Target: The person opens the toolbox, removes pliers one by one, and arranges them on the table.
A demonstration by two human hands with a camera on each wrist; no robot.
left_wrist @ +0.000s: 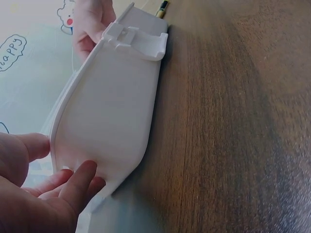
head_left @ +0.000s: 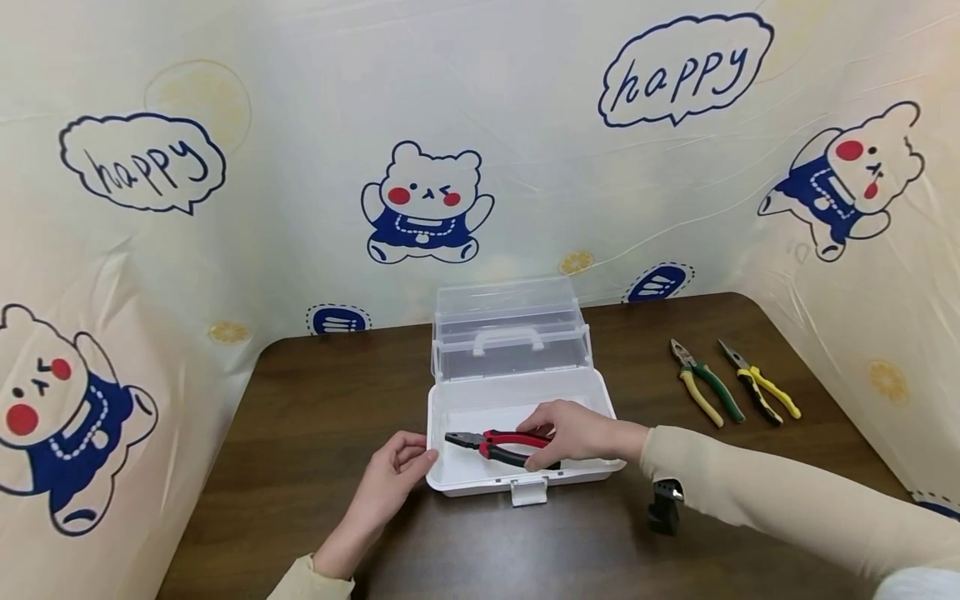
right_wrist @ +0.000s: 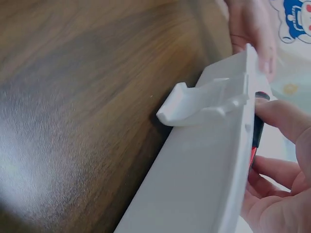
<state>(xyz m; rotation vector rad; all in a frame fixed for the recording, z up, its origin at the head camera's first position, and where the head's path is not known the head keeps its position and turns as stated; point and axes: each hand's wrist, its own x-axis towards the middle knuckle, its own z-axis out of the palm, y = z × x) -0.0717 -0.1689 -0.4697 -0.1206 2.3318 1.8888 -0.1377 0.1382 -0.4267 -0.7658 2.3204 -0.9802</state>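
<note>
Red-and-black combination pliers (head_left: 498, 446) lie over the inside of a white toolbox (head_left: 450, 486), their metal head toward the left. My right hand (head_left: 577, 433) holds them by the handles, thumb on the black one and fingers at the red one. Whether they touch the box floor cannot be told. At the box's left end, my left hand (head_left: 397, 467) holds the wall, as the left wrist view shows: thumb (left_wrist: 36, 145) at the rim, fingers (left_wrist: 82, 179) against the outside. The clear lid (head_left: 510, 300) is raised at the back, and the front latch (head_left: 529, 492) hangs down.
Green-and-cream pliers (head_left: 705, 383) and yellow-and-black long-nose pliers (head_left: 759, 379) lie on the brown wooden table (head_left: 315, 392), right of the toolbox. A printed cloth (head_left: 525, 167) with bears surrounds the table's back and sides. A black device (head_left: 663, 507) hangs at my right wrist.
</note>
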